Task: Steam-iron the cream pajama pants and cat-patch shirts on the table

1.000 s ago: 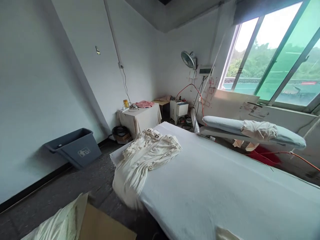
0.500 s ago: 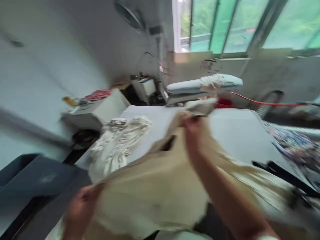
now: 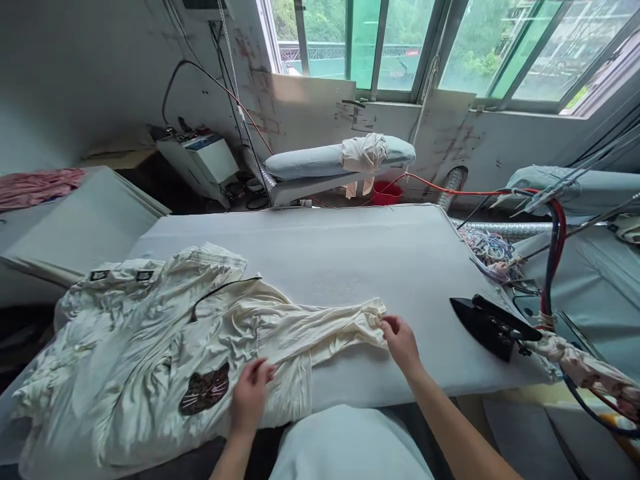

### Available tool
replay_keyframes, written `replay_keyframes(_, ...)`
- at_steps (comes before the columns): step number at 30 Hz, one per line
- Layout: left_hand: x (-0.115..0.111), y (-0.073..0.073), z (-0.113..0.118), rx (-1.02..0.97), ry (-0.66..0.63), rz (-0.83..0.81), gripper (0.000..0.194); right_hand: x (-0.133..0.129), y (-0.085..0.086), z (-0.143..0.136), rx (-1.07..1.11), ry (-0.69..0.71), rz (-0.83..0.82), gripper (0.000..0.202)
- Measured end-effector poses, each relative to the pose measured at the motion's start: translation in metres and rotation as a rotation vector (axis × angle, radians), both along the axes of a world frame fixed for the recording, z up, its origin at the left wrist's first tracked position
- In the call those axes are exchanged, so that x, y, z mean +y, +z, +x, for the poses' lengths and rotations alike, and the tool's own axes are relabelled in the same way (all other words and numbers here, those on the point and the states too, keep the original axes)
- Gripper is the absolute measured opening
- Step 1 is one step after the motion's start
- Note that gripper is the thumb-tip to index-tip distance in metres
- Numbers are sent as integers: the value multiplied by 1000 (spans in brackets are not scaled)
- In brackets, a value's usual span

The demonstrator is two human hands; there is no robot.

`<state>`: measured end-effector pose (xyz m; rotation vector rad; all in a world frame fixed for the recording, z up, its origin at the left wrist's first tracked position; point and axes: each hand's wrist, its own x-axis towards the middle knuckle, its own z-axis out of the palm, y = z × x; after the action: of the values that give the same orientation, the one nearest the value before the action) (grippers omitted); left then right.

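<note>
A wrinkled cream long-sleeved shirt (image 3: 165, 360) lies over the left and front of the padded white table (image 3: 350, 247). It has a dark cat-face patch (image 3: 204, 389), and one sleeve (image 3: 320, 328) stretches to the right. My right hand (image 3: 403, 343) pinches the cuff at that sleeve's end. Close beside the patch, my left hand (image 3: 249, 395) hovers over or rests on the fabric, its fingers loosely bent and apart, holding nothing visible. Further right, a black iron (image 3: 487, 327) lies on the table.
A red hose and dark cables (image 3: 554, 253) run to the iron side. Behind the table are a padded sleeve board (image 3: 320, 160) wrapped with cloth and a red bucket (image 3: 387, 193). A pale box (image 3: 95, 220) stands at left, and a tangle of cords (image 3: 487, 247) lies at right.
The shirt, earlier held up and spread between both hands, now lies on the table. My right hand has come down to the cuff; my left has let go. The view has turned right.
</note>
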<state>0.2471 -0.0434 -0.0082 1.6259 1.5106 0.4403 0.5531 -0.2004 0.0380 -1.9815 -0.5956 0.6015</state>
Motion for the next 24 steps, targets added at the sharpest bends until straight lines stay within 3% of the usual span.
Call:
replay_keyframes(3,22,8,72,-212,-350,14,28,27,-1,16,-169,-145,-187,44)
replay_keyframes(5,38,16,119,-151,-598,71,27,40,-3,17,-192,-142,-266,34)
replay_keyframes(7,49,25,152,-37,-715,116,30,45,-2,18,-180,-155,-198,32)
replay_keyframes(9,55,33,171,-35,-777,92,35,43,6,23,-150,-191,-67,35)
replay_keyframes(13,50,42,182,-216,-868,-58,46,41,35,32,-14,-165,91,39)
replay_keyframes(16,38,41,182,-276,-786,-75,42,45,46,32,-38,-127,35,35)
replay_keyframes(20,25,26,174,-282,-605,-41,34,42,34,28,-165,-229,-183,34)
replay_keyframes(24,17,14,158,-290,-586,42,33,37,8,18,-159,-102,-417,34)
